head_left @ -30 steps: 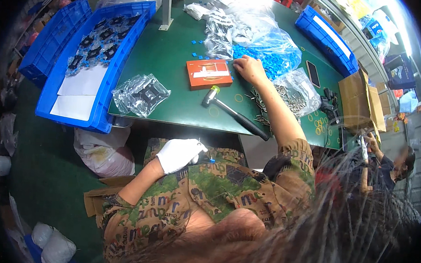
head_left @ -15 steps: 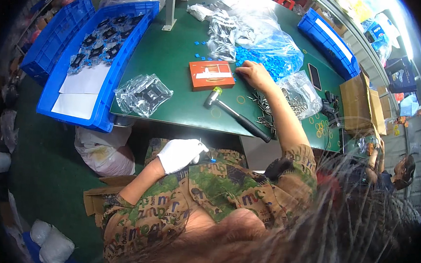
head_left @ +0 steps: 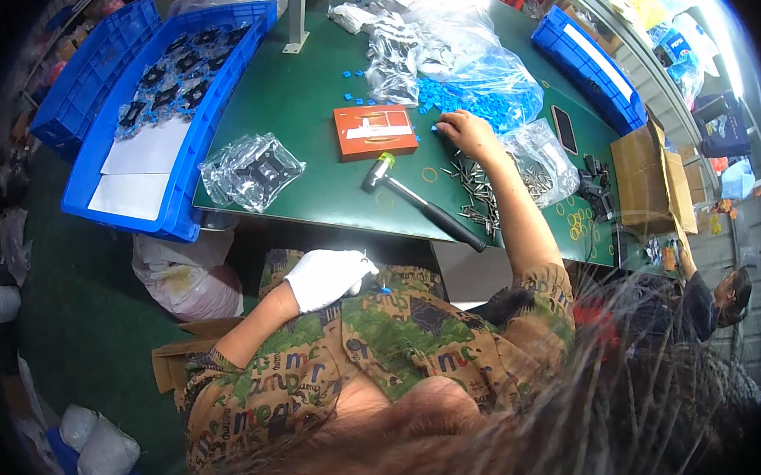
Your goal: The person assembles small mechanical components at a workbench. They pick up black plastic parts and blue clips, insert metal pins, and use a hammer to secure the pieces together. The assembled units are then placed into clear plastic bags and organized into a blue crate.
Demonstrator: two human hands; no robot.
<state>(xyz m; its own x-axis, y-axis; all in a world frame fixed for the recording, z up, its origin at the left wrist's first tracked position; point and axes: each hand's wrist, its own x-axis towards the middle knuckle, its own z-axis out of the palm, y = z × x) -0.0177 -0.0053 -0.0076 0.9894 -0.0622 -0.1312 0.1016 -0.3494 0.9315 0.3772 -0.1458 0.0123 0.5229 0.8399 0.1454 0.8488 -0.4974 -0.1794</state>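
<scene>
At the desk's (head_left: 318, 120) far side, right hand (head_left: 461, 129) is stretched out, fingers curled down on the edge of the blue-parts pile (head_left: 472, 99), touching small blue pieces; can't tell if one is pinched. Pile lies just beyond and right of that hand, spilling from a clear bag. Left hand (head_left: 326, 276), white glove, is back in the lap, loosely closed, seems to pinch a tiny blue piece (head_left: 385, 288) plus a thin pin, well apart from the pile. Right hand is clearly nearer. Hammer (head_left: 422, 201) lies diagonal, head toward orange box (head_left: 374, 133), handle toward person. Metal pins (head_left: 475, 187) are scattered under right forearm.
</scene>
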